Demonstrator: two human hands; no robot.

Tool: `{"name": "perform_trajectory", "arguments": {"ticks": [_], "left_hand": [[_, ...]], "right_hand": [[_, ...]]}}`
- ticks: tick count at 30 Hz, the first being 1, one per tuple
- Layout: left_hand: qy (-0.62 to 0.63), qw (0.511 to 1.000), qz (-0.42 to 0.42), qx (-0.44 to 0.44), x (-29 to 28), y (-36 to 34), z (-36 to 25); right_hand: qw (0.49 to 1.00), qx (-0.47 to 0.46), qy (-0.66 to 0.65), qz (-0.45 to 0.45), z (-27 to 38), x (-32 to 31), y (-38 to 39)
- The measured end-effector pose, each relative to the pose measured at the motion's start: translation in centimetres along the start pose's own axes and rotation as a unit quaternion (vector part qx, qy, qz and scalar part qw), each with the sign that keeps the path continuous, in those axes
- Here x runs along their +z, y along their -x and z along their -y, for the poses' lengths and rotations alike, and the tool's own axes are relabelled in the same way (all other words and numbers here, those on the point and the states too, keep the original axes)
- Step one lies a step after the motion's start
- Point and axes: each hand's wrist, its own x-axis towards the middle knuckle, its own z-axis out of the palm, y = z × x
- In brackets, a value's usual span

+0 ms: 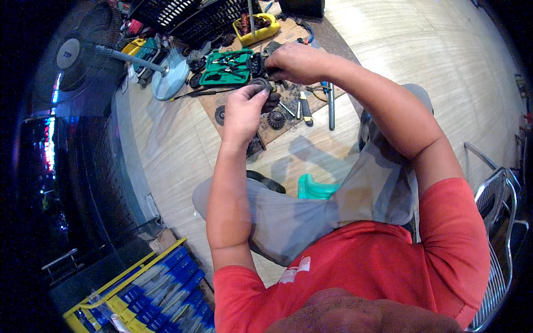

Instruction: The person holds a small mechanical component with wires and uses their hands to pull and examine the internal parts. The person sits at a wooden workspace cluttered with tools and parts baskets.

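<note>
From where I stand, the person is bent over a tan work board (214, 102) on the floor, with 2 bare hands close together above it. The left hand (245, 105) is pinched narrow, thumb and fingers closed around a dark round part (260, 83), which sits near the right edge of the green tool case (227, 66). The right hand (297, 62) has its fingers curled down beside a dark chunky part (256, 65); its fingertips are hidden, so I cannot tell whether it grips anything.

My worry would be the round part slipping: it is held only near the fingertips, and any grease on it could let it drop among the clutter. Just below lies a dark gear (276, 119), much the same colour, so a fallen piece might be hard to pick out or get mixed up. The yellow-and-black knife (306, 109) lies near too, with a blue-handled bar (331, 108) beside it; a careless reach for either could nick a finger, if the blade is out, or knock small pieces off the board's edge.
</note>
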Motion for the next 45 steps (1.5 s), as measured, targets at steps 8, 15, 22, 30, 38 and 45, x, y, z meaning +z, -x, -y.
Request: {"name": "perform_trajectory", "arguments": {"ticks": [8, 15, 22, 30, 38, 45], "left_hand": [[-0.072, 0.996, -0.055, 0.022, 0.7, -0.3, 0.1], [0.038, 0.99, -0.128, 0.045, 0.8, -0.8, 0.9], [0.012, 0.985, -0.141, 0.096, 0.9, -0.7, 0.7], [0.303, 0.937, -0.136, 0.106, 0.5, -0.8, -0.1], [0.41, 0.898, -0.125, 0.103, -0.1, -0.4, -0.6], [0.439, 0.886, -0.098, 0.117, -0.1, -0.3, -0.5]], "right_hand": [[0.992, 0.098, -0.02, -0.083, 1.8, 1.4, 0.0], [0.956, 0.174, -0.176, -0.159, 3.1, 1.9, 0.2], [0.953, 0.183, -0.182, -0.157, 3.5, 1.7, 0.2], [0.944, 0.15, -0.258, -0.138, 4.0, 3.9, 0.3], [0.941, 0.192, -0.267, -0.083, 4.4, 3.8, 0.2], [0.924, 0.143, -0.331, -0.125, 3.8, 4.6, 0.0]]}}
